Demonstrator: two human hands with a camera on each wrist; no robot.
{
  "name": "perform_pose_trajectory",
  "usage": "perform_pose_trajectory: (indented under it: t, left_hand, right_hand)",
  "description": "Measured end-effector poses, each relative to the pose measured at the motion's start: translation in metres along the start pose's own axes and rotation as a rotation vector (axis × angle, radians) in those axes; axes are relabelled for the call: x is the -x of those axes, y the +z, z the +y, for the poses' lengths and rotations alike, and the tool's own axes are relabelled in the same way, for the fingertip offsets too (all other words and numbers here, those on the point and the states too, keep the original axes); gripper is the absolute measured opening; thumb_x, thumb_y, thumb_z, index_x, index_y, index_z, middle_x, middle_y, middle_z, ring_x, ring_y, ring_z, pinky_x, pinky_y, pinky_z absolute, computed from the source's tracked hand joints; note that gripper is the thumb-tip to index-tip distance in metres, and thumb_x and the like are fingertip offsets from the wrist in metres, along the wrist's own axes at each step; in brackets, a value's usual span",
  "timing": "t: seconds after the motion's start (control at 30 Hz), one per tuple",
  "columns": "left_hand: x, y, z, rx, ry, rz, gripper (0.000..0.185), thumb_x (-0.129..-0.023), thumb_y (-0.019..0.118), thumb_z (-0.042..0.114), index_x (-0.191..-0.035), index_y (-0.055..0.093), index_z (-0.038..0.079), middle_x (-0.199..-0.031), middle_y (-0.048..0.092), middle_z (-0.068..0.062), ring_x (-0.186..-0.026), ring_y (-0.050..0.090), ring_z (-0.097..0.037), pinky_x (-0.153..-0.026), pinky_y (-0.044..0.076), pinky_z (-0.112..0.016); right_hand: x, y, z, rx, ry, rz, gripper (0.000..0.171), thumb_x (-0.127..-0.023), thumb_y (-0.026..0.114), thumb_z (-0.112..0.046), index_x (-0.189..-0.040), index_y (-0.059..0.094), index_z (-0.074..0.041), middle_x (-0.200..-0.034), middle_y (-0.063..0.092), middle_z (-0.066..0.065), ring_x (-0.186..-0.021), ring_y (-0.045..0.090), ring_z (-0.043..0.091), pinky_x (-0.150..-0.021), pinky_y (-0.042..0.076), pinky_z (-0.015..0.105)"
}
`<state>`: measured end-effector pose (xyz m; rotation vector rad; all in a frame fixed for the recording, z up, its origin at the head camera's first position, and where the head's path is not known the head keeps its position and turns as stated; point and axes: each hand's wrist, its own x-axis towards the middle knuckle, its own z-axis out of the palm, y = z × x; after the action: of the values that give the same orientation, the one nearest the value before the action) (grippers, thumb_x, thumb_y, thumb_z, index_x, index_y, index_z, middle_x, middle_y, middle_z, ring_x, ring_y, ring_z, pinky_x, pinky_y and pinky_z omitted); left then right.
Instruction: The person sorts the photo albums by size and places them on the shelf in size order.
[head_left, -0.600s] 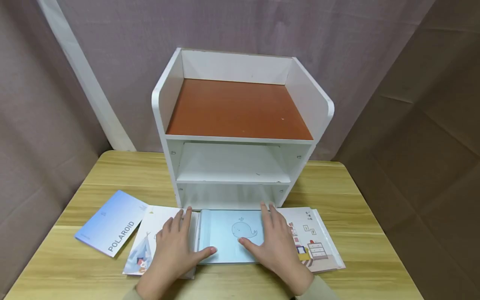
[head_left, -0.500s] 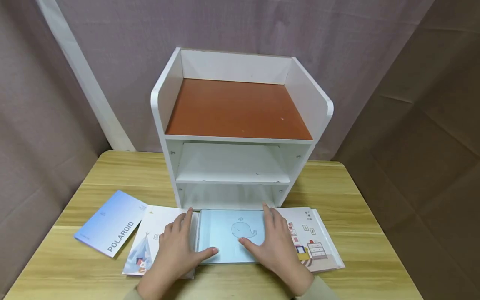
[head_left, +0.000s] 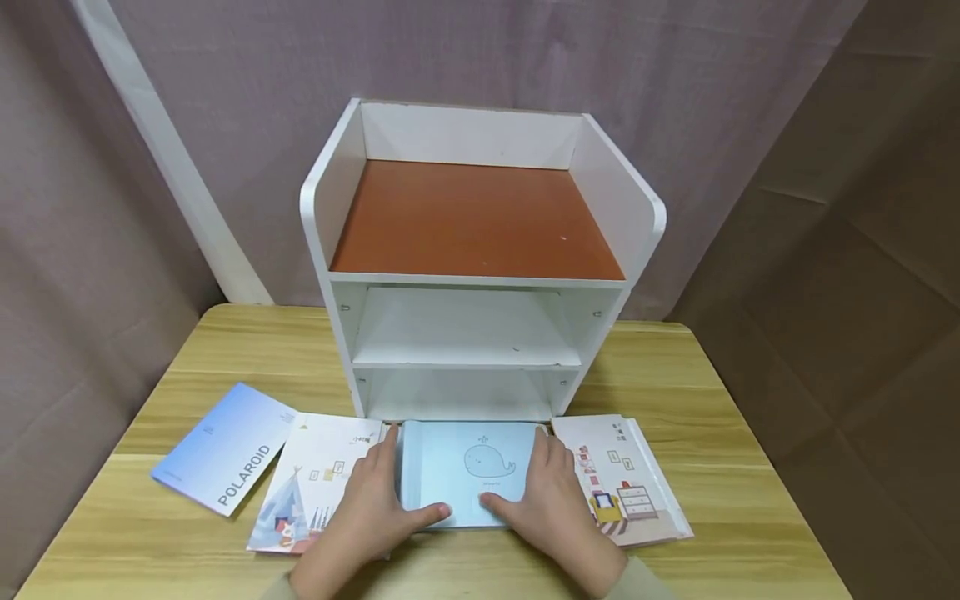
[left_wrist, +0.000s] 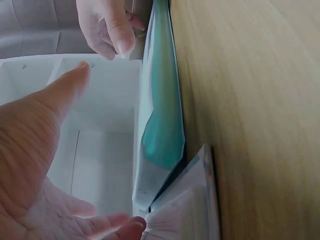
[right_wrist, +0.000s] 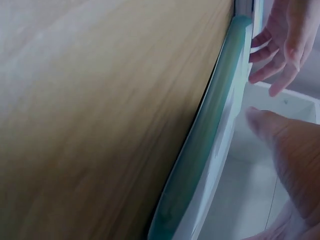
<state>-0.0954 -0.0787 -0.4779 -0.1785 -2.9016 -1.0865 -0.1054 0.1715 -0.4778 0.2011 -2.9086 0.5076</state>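
A light blue album with a whale drawing lies flat at the front of the table, in the head view's lower middle. Along its left side is my left hand, fingers extended and thumb over the near edge. My right hand is at the right side, fingers reaching forward and thumb over the cover. Both wrist views show loosely spread fingers beside the album's blue-green edge. Under my left hand's side lies a white album with a tent picture, partly hidden; to the right lies another album with a room picture.
A white shelf unit with a brown-red top board stands right behind the albums. At the far left lies a blue-and-white booklet marked POLAROID, its corner meeting the tent album. Curtains hang behind the wooden table.
My left hand has shifted right, off more of the tent album and up to the blue album's left side. My right hand has moved slightly down, its fingers now nearer the right edge.
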Motion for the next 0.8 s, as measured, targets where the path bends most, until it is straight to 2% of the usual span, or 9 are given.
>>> perform_pose_trajectory:
  t: [0.23, 0.43, 0.57, 0.7, 0.8]
  left_hand:
    - [-0.0015, 0.0052, -0.0009, -0.035, 0.033, 0.01, 0.131, -0.058, 0.082, 0.067, -0.151, 0.021, -0.002, -0.137, 0.047, -0.025, -0.12, 0.047, -0.042, -0.102, 0.037, -0.055]
    - [-0.0034, 0.0068, -0.0016, -0.084, 0.036, 0.022, 0.13, -0.057, 0.082, 0.068, -0.15, 0.024, -0.003, -0.134, 0.05, -0.024, -0.115, 0.051, -0.041, -0.099, 0.04, -0.053]
    - [-0.0042, 0.0096, -0.0018, -0.101, 0.04, 0.033, 0.129, -0.055, 0.084, 0.065, -0.148, 0.026, -0.004, -0.132, 0.052, -0.023, -0.113, 0.051, -0.039, -0.099, 0.04, -0.051]
    - [-0.0036, 0.0106, -0.0005, -0.086, 0.049, 0.017, 0.126, -0.056, 0.086, 0.062, -0.146, 0.029, -0.006, -0.13, 0.052, -0.026, -0.115, 0.05, -0.041, -0.101, 0.038, -0.053]
    - [-0.0036, 0.0092, 0.0013, -0.034, 0.042, -0.024, 0.124, -0.059, 0.085, 0.06, -0.145, 0.028, -0.008, -0.135, 0.047, -0.029, -0.12, 0.046, -0.044, -0.103, 0.036, -0.055]
  right_hand:
    - [0.0011, 0.006, 0.0008, 0.07, -0.022, -0.043, 0.132, -0.06, 0.075, -0.074, -0.141, 0.026, 0.018, -0.134, 0.036, 0.04, -0.121, 0.04, 0.049, -0.1, 0.042, 0.052]
    - [-0.0009, 0.0044, -0.0002, 0.052, -0.005, -0.117, 0.133, -0.063, 0.071, -0.076, -0.143, 0.021, 0.018, -0.139, 0.029, 0.045, -0.126, 0.035, 0.056, -0.104, 0.036, 0.056]
    - [-0.001, 0.0046, 0.0005, 0.041, 0.02, -0.168, 0.133, -0.064, 0.069, -0.078, -0.143, 0.02, 0.018, -0.137, 0.032, 0.044, -0.126, 0.035, 0.056, -0.104, 0.036, 0.055]
    - [-0.001, 0.007, 0.0016, 0.025, 0.021, -0.181, 0.133, -0.065, 0.068, -0.078, -0.143, 0.02, 0.019, -0.135, 0.036, 0.043, -0.125, 0.037, 0.055, -0.104, 0.037, 0.055]
    - [-0.0011, 0.0089, 0.0014, 0.028, 0.013, -0.173, 0.134, -0.064, 0.067, -0.079, -0.142, 0.021, 0.019, -0.134, 0.038, 0.043, -0.124, 0.038, 0.055, -0.103, 0.037, 0.054]
